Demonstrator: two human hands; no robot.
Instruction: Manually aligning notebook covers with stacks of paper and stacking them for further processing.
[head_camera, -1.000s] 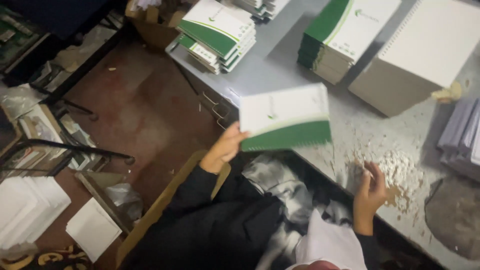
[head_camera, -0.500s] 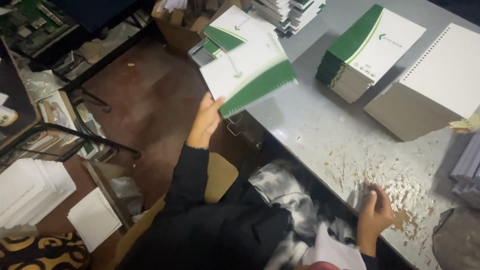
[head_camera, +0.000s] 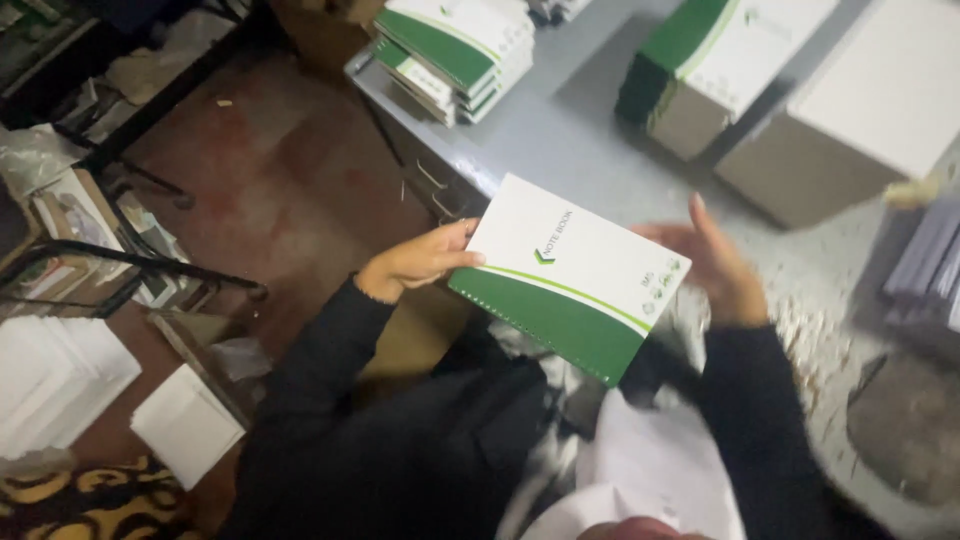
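Note:
A white-and-green spiral notebook hangs tilted over the front edge of the grey table. My left hand grips its left edge, thumb on the cover. My right hand is blurred, fingers spread, right beside the notebook's right edge; I cannot tell whether it touches it. Both arms wear black sleeves.
On the table stand a stack of like notebooks at the far left, a taller green-spined stack and a plain white stack. Paper scraps litter the table's right part. Loose white sheets and a black metal frame occupy the brown floor.
My left hand brought the notebook back from over the far-left stack towards my body. My right hand rose from the paper scraps to the notebook's right edge.

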